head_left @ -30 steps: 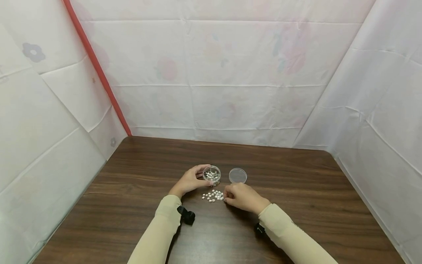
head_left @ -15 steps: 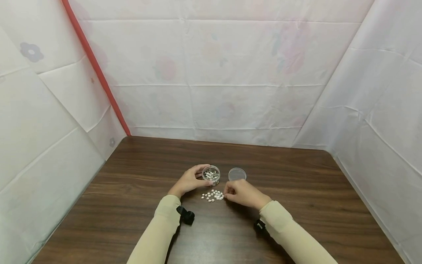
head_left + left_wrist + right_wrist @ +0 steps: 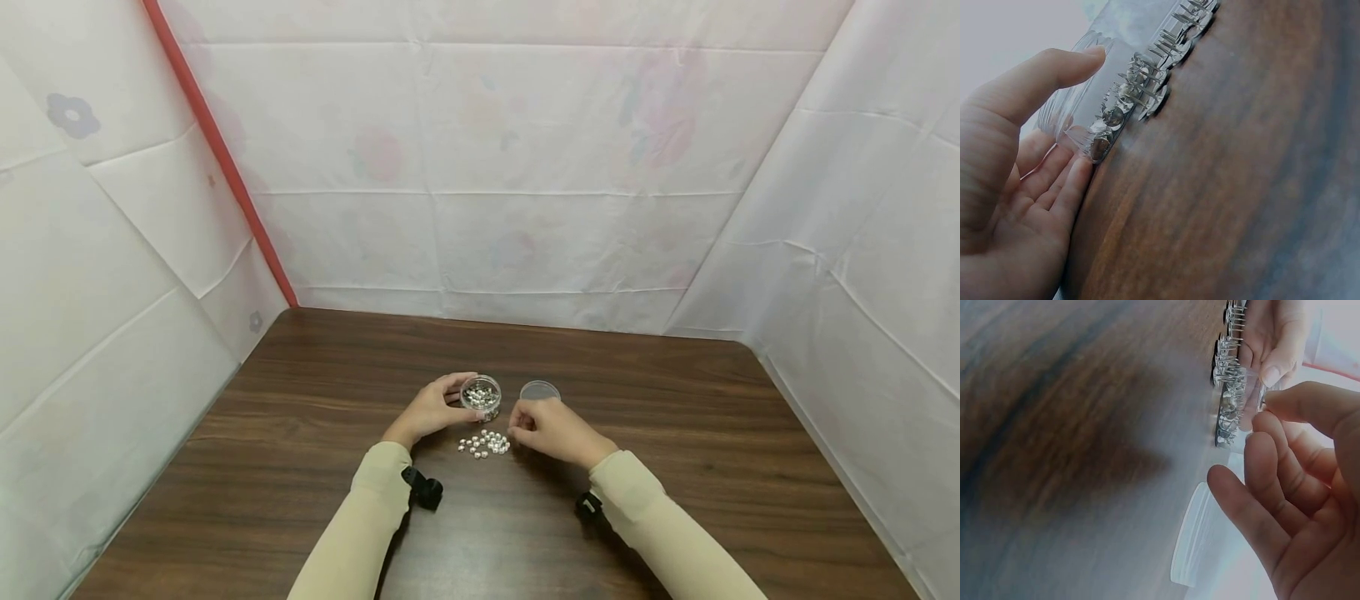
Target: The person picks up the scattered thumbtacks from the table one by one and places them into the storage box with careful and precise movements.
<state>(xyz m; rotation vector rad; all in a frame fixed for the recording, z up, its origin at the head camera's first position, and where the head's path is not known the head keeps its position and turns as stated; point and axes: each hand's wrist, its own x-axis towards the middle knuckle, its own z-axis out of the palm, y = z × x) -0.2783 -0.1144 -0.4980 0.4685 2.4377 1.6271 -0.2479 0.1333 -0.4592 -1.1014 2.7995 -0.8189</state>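
My left hand [image 3: 435, 410] grips a round clear plastic jar [image 3: 1066, 103] from its left side, thumb on the near wall and fingers behind. Silver thumbtacks [image 3: 482, 395] fill part of the jar. In front of it lies a loose pile of thumbtacks [image 3: 483, 444], points up in the wrist views. My right hand [image 3: 558, 431] is just right of the pile, raised a little off the table. Its thumb and index finger pinch a thumbtack [image 3: 1263, 403], mostly hidden by the fingertips. The other fingers are loosely bent.
A clear round lid [image 3: 540, 389] lies on the table right of the jar, partly hidden behind my right hand. The dark wooden table [image 3: 315, 358] is bordered by white patterned cloth [image 3: 480, 167] at the back and sides.
My right hand has lifted slightly and moved away from me from the pile's right edge, covering more of the lid. My left hand and the jar have stayed in place.
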